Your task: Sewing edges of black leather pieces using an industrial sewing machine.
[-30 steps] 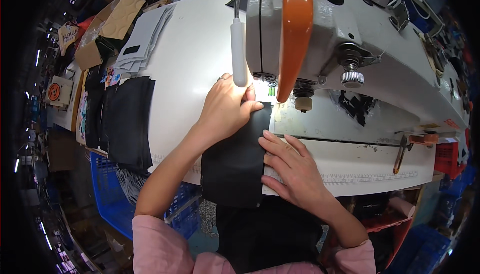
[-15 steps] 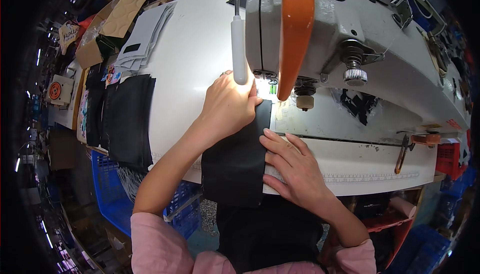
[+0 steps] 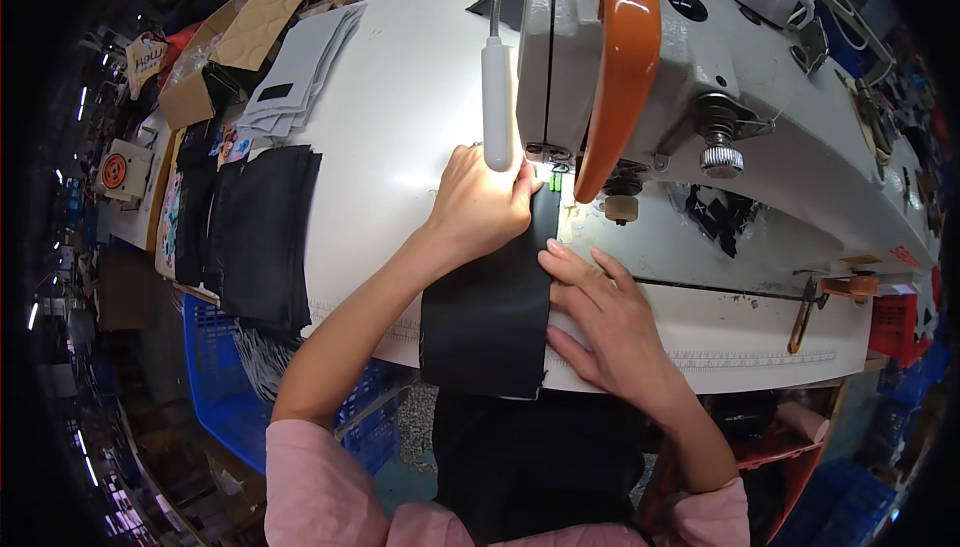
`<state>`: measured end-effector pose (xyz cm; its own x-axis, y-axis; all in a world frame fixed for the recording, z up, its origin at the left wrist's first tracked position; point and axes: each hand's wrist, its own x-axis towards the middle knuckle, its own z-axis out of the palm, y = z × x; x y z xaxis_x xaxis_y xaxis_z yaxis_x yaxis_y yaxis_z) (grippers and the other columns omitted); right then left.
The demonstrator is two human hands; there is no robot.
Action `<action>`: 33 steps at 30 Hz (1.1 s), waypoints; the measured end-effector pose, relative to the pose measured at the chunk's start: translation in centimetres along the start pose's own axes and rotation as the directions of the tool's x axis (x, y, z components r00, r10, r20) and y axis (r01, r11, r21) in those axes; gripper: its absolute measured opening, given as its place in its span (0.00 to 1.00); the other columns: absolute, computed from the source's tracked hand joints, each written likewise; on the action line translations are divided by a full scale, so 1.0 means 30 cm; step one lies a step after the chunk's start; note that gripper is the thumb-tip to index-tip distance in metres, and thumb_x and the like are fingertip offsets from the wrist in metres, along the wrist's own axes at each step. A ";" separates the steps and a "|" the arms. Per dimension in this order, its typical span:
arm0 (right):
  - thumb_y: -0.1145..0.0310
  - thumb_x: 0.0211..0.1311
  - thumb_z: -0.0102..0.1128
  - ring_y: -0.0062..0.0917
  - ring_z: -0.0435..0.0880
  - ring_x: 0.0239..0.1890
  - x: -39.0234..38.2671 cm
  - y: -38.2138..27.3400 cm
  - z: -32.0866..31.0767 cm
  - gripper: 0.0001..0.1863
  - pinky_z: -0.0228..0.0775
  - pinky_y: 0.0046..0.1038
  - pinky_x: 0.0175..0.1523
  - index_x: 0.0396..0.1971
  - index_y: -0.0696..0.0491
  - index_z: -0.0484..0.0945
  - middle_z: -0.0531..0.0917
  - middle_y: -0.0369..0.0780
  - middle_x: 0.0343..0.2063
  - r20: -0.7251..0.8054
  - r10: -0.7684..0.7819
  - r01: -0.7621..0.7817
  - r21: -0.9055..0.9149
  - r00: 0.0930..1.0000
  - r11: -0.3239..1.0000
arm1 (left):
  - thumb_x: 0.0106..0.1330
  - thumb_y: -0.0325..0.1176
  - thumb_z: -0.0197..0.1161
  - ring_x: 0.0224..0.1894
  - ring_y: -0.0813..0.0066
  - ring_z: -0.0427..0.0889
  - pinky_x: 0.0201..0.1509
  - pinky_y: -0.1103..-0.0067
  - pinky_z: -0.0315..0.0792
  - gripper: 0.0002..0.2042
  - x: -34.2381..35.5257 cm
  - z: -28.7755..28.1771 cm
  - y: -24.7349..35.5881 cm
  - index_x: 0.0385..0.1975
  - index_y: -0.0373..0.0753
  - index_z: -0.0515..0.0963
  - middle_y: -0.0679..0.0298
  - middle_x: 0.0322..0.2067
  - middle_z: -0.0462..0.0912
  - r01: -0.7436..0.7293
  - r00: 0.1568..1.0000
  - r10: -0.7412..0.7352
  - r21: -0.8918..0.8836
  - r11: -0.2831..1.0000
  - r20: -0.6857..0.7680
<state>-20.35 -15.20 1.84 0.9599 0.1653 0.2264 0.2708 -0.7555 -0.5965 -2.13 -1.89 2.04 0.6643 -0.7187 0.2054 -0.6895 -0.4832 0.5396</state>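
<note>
As the person's pink sleeves (image 3: 325, 487) frame the near edge of the view, a long piece of black cloth (image 3: 485, 317) lies on the desk (image 3: 390, 77), its near end hanging just past the rim. Compared with half a second ago, the cloth has slid away from the person, and its far end now reaches in under the head of a sewing machine (image 3: 690, 57). The right hand (image 3: 605, 317) lies flat and relaxed, gripping nothing, its fingers spread and their tips resting along the cloth's right edge, much as before. A printed ruler strip (image 3: 750, 358) runs along the desk's near side to its right. Farther in, the left hand (image 3: 480, 197) has moved forward with the cloth and sits curled at its far left edge, thumb close to the machine; its fingertips are partly hidden, so whether it pinches the fabric cannot be told. Beside that hand hangs a slim white lamp (image 3: 496, 97), and an orange guard (image 3: 620, 77) slants down the machine's front. At left, a stack of black pieces (image 3: 260, 247) rests at the desk's side, with grey sheets (image 3: 300, 67) beyond it and an open cardboard box (image 3: 190, 97) just past those.
</note>
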 end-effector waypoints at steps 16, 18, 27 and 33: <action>0.72 0.58 0.67 0.29 0.73 0.70 -0.022 0.038 0.033 0.12 0.55 0.40 0.75 0.41 0.55 0.77 0.79 0.41 0.58 -0.098 -0.048 0.041 -0.073 0.994 0.997 | 0.62 0.23 0.67 0.41 0.57 0.84 0.53 0.67 0.76 0.09 -0.123 0.015 0.038 0.41 0.33 0.78 0.53 0.48 0.84 -0.324 0.937 0.330 0.068 0.944 -0.111; 0.75 0.59 0.65 0.33 0.80 0.61 -0.051 0.053 0.019 0.12 0.59 0.39 0.72 0.43 0.54 0.78 0.83 0.41 0.52 -0.123 -0.026 0.006 -0.162 0.992 0.987 | 0.61 0.25 0.70 0.45 0.57 0.84 0.55 0.68 0.77 0.13 -0.150 0.020 0.036 0.44 0.33 0.78 0.53 0.54 0.81 -0.278 0.959 0.280 0.041 0.960 -0.041; 0.73 0.69 0.62 0.38 0.78 0.56 -0.419 0.257 -0.264 0.20 0.66 0.34 0.63 0.59 0.57 0.76 0.80 0.44 0.53 -0.842 0.184 -0.781 -0.358 0.507 0.512 | 0.60 0.28 0.72 0.51 0.55 0.84 0.56 0.71 0.78 0.18 -0.148 0.010 0.047 0.48 0.33 0.78 0.53 0.60 0.79 -0.226 0.974 0.225 0.030 0.974 0.028; 0.74 0.68 0.62 0.36 0.79 0.50 -0.370 0.207 -0.333 0.11 0.67 0.33 0.58 0.48 0.57 0.82 0.82 0.42 0.46 -0.789 0.284 -0.753 -0.312 0.545 0.579 | 0.60 0.30 0.73 0.52 0.55 0.83 0.57 0.70 0.77 0.19 -0.121 0.023 0.030 0.49 0.34 0.78 0.53 0.60 0.78 -0.210 0.978 0.209 0.026 0.977 0.020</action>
<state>-30.04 -28.06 3.32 0.5427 -0.6244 0.5618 -0.5889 -0.7598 -0.2755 -5.38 -0.06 1.21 0.4995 -0.8137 0.2974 -0.8208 -0.3346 0.4629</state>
